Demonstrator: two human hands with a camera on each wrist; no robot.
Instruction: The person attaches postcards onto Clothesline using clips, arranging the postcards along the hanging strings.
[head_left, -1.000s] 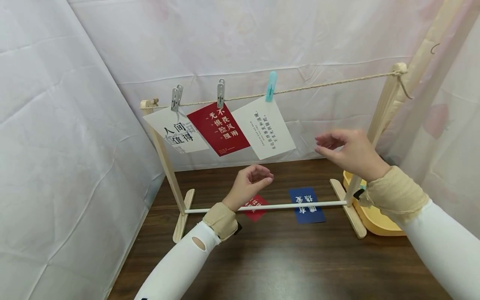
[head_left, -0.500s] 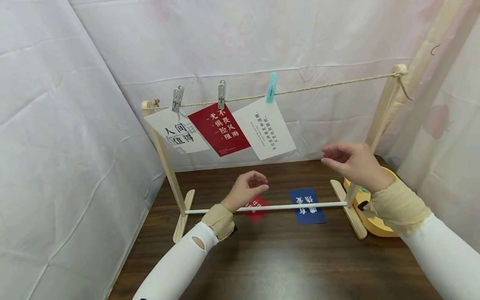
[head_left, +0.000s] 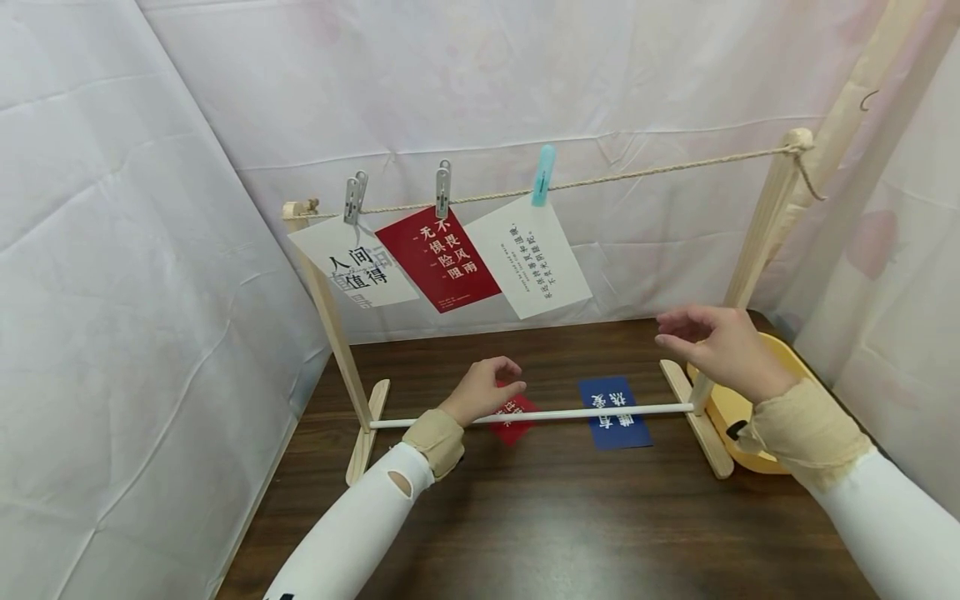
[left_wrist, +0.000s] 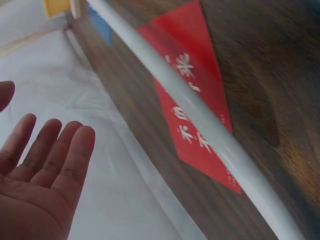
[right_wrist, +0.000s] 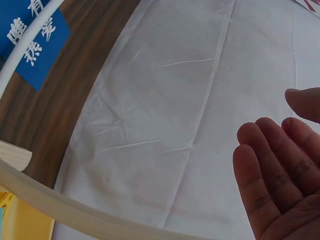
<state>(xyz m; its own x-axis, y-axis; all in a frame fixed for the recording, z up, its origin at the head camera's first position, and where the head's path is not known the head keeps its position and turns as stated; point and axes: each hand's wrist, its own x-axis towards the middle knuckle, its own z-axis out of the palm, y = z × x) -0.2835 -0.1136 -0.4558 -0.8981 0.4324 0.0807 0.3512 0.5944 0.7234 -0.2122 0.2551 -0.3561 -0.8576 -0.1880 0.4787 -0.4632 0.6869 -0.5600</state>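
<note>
My left hand (head_left: 486, 390) hovers above the red card (head_left: 514, 419) on the table, its fingers loosely bent around nothing. Off to the right, my right hand (head_left: 723, 346) hangs in the air beside the stand's right post, likewise holding nothing. On the table between them lies a blue card (head_left: 615, 412). Three cards hang from the rope (head_left: 637, 172): a white card (head_left: 356, 262) under a grey clothespin (head_left: 352, 200), a red card (head_left: 438, 260) under another grey clothespin (head_left: 443, 190), and a white card (head_left: 528, 257) under a light blue clothespin (head_left: 543, 176).
A wooden stand carries the rope between its left post (head_left: 330, 325) and right post (head_left: 765, 221). Low across it runs a white rod (head_left: 577, 413), passing over both table cards. A yellow basin (head_left: 750, 450) sits behind the right foot (head_left: 697, 417). White cloth (head_left: 525, 67) surrounds the table.
Both hands have sunk lower, the left drifting slightly left and the right slightly right toward the basin. The hanging cards and clothespins keep their places.
</note>
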